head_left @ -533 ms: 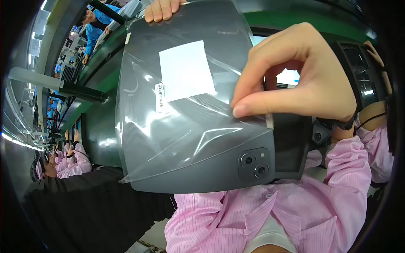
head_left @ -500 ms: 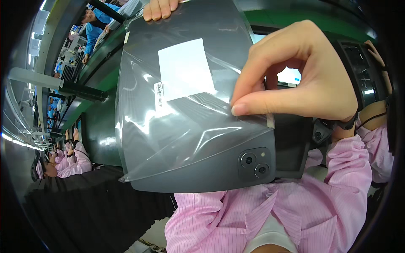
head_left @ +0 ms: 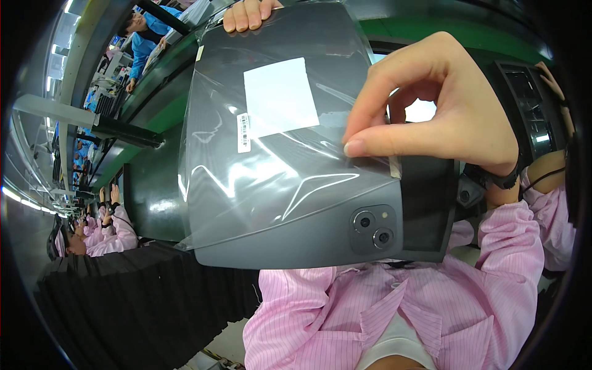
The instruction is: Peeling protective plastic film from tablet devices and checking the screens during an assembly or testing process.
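A dark grey tablet [head_left: 277, 253] is held up in front of me, its back with two camera lenses toward me. Clear plastic film [head_left: 216, 209] covers most of that back, creased and shiny, with its slanting lower edge above the bottom corner. A blank white square label [head_left: 280, 95] and a small barcode sticker [head_left: 243, 132] show on it. My left hand [head_left: 250, 15] grips the tablet's far edge; only its fingers show. Over the right side, my right hand [head_left: 444, 111] pinches thumb to fingertips at the film. A black band circles that wrist.
Behind the tablet, a dark tray or frame [head_left: 425, 240] partly shows. A green-and-black bench [head_left: 154, 197] runs left, with a grey post [head_left: 61, 114] crossing it. Black cloth [head_left: 142, 296] hangs at lower left. Co-workers in pink and blue [head_left: 145, 46] are nearby; another dark device [head_left: 524, 102] stands right.
The tablet has risen slightly and shifted a little right with my left hand. My right hand stays pinched, having moved slightly up; the film's creases and reflections have changed.
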Action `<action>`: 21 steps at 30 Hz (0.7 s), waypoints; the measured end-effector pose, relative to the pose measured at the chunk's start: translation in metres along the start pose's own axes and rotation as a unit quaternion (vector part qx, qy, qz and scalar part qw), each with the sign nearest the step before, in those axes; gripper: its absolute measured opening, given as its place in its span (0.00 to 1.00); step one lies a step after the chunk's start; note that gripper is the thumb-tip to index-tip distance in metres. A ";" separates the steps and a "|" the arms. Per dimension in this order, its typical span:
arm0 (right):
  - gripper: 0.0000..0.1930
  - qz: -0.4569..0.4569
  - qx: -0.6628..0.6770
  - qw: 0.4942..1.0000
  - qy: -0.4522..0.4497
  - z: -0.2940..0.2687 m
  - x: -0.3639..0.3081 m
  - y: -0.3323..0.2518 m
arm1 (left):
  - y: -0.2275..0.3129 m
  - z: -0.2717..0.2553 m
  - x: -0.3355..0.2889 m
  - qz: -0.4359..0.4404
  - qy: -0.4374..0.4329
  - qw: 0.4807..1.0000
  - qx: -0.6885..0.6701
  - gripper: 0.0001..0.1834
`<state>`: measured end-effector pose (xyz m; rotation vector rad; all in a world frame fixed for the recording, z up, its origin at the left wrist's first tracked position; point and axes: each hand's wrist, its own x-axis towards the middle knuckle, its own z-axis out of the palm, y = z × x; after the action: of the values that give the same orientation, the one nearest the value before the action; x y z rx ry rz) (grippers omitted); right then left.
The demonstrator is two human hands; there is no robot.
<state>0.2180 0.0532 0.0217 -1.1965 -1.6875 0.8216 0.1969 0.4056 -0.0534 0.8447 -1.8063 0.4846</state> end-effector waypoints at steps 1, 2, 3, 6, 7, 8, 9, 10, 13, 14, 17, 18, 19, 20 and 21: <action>0.03 0.004 -0.004 1.000 0.003 0.000 -0.001 -0.001 | 0.002 -0.002 0.000 -0.005 -0.008 1.000 -0.002 0.08; 0.03 0.008 -0.007 1.000 0.005 0.001 0.002 -0.005 | 0.005 -0.004 0.000 -0.009 -0.016 1.000 -0.005 0.08; 0.03 0.007 -0.005 1.000 0.004 -0.002 0.006 -0.013 | 0.009 -0.005 -0.001 -0.015 -0.023 1.000 -0.006 0.08; 0.03 0.221 -0.135 0.962 -0.082 -0.007 0.018 -0.032 | 0.013 -0.010 -0.004 -0.028 -0.045 0.999 -0.015 0.08; 0.03 0.108 -0.071 0.991 -0.022 -0.002 -0.001 -0.013 | 0.011 -0.020 -0.003 -0.030 -0.062 0.997 -0.023 0.09; 0.03 -0.008 0.004 1.000 0.028 0.002 -0.006 -0.001 | 0.016 -0.017 -0.005 -0.034 -0.062 0.997 -0.019 0.09; 0.03 -0.011 0.006 1.000 0.025 0.000 -0.009 0.005 | 0.020 -0.012 -0.008 -0.034 -0.050 0.998 -0.016 0.09; 0.03 -0.033 -0.029 0.999 0.025 -0.003 -0.010 0.005 | 0.017 -0.011 -0.010 -0.031 -0.039 0.999 -0.019 0.10; 0.06 -0.125 -0.122 0.983 0.057 -0.002 -0.021 0.005 | 0.015 0.005 -0.016 -0.016 0.016 0.999 0.026 0.10; 0.08 -0.191 -0.181 0.961 0.090 -0.005 -0.027 0.005 | 0.009 0.009 -0.018 -0.007 0.043 0.998 0.045 0.10; 0.11 -0.213 -0.245 0.936 0.133 0.007 -0.057 0.005 | 0.008 0.035 -0.021 0.008 0.128 0.985 0.116 0.11; 0.10 -0.216 -0.259 0.924 0.179 0.016 -0.058 0.008 | 0.021 0.049 -0.022 0.002 0.160 0.976 0.151 0.11; 0.10 -0.220 -0.255 0.925 0.177 0.012 -0.057 0.006 | 0.028 0.060 -0.022 0.006 0.189 0.966 0.179 0.11; 0.10 -0.217 -0.257 0.936 0.107 -0.002 -0.059 0.001 | 0.023 0.060 -0.026 0.012 0.186 0.967 0.172 0.11; 0.12 -0.213 -0.256 0.942 0.036 -0.011 -0.058 -0.002 | 0.019 0.060 -0.029 0.006 0.204 0.965 0.165 0.11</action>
<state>0.2360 -0.0024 0.0109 -1.1051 -2.0669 0.0656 0.1506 0.3876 -0.1016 0.8816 -1.3689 0.9168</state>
